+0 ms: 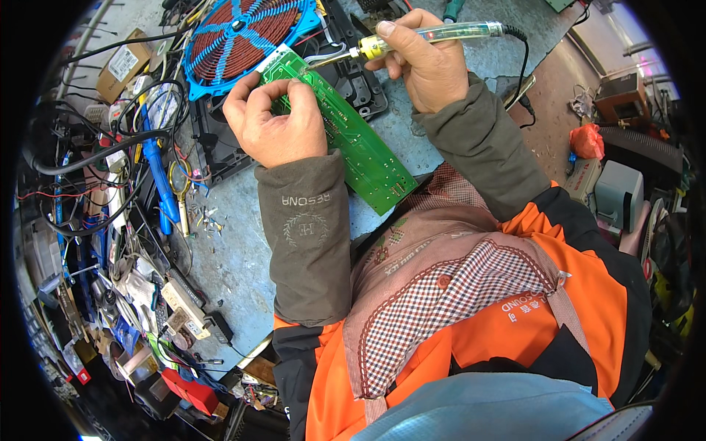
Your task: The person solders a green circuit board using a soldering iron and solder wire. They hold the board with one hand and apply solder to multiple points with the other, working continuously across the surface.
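Observation:
My right hand (430, 66) is closed round a soldering iron (467, 31) with a clear handle and a yellow collar. Its metal tip points left, at the upper part of a long green circuit board (364, 162); whether it touches the board cannot be made out. My left hand (279, 121) grips the board's upper left side with bent fingers, thumb and forefinger close together; anything thin between them is too small to see. The board slants from upper left to lower right. Just beyond it lies a round reddish-brown wire coil (254, 45) on a blue spoked frame.
A black plastic housing (213, 132) sits under and beside the coil. Tangled cables (88, 158), a blue tool (156, 173) and a small cardboard box (123, 67) crowd the left side of the bench (246, 246). The iron's black cord (523, 62) hangs at the right. A green-handled tool (452, 10) lies at the far edge.

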### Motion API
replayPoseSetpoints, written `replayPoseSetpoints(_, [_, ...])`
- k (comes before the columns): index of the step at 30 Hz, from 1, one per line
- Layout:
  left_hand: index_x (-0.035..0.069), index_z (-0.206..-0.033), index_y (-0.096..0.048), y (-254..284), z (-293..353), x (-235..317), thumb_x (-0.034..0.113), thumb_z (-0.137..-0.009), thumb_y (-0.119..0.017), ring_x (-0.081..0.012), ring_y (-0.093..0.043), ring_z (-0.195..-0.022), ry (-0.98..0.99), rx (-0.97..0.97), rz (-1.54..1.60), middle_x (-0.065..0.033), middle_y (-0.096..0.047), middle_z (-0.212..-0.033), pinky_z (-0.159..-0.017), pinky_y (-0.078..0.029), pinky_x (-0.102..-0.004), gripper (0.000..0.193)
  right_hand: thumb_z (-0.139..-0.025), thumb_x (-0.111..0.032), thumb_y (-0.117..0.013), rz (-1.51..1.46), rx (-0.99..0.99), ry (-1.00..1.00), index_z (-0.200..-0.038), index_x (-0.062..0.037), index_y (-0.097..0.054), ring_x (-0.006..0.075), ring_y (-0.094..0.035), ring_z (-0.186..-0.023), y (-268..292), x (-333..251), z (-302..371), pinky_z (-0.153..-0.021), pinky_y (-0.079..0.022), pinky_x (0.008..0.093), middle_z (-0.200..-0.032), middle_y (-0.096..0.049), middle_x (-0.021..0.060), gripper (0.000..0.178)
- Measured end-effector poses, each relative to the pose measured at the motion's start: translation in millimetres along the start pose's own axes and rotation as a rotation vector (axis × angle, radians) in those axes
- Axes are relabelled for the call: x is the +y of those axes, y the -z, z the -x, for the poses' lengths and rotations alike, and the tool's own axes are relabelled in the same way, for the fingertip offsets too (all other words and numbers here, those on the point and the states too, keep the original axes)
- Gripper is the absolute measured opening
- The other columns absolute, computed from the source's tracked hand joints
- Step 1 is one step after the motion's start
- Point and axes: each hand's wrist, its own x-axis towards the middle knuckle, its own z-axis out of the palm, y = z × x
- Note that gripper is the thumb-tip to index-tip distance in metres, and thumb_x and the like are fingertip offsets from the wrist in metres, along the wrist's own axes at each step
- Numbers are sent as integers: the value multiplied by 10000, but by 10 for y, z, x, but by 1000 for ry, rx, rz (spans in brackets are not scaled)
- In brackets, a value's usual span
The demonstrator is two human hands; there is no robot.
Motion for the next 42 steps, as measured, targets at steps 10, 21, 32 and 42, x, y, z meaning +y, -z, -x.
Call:
replayPoseSetpoints(10, [12, -863, -753, 1, 2, -67, 70, -853, -791, -259, -666, -1098, -36, 12, -22, -149, -668, -1250, -942, -552, -380, 70, -1032, -98, -696, -61, 54, -40, -976, -48, -608, 154, -681, -628, -31, 24, 10, -562, -528, 278, -851, -765, 121, 116])
replayPoseSetpoints(21, [20, -843, -757, 2, -6, -41, 42, -807, -763, -298, -668, -1107, -7, -10, -22, -171, -635, -1260, -956, -553, -417, 42, -1039, -105, -685, -79, 61, -59, -981, -36, -610, 160, -684, -628, -34, 27, 16, -548, -527, 272, -831, -749, 126, 117])
replayPoseSetpoints(32, [18, -835, -763, 8, -10, -119, 42, -802, -769, -287, -675, -1079, -19, -18, -47, -168, -634, -1256, -936, -561, -407, 42, -1035, -106, -698, -55, 46, -66, -982, -46, -595, 139, -670, -617, -48, 110, -13, -534, -506, 260, -841, -760, 120, 129])
replayPoseSetpoints(42, [15, -851, -776, 26, -4, 34, 68, -814, -788, -260, -671, -1097, -25, -5, -34, -144, -663, -1251, -936, -553, -373, 66, -1029, -100, -705, 59, 8, -17, -977, -35, -593, 113, -646, -615, -34, -72, 71, -536, -484, 229, -860, -769, 125, 140])
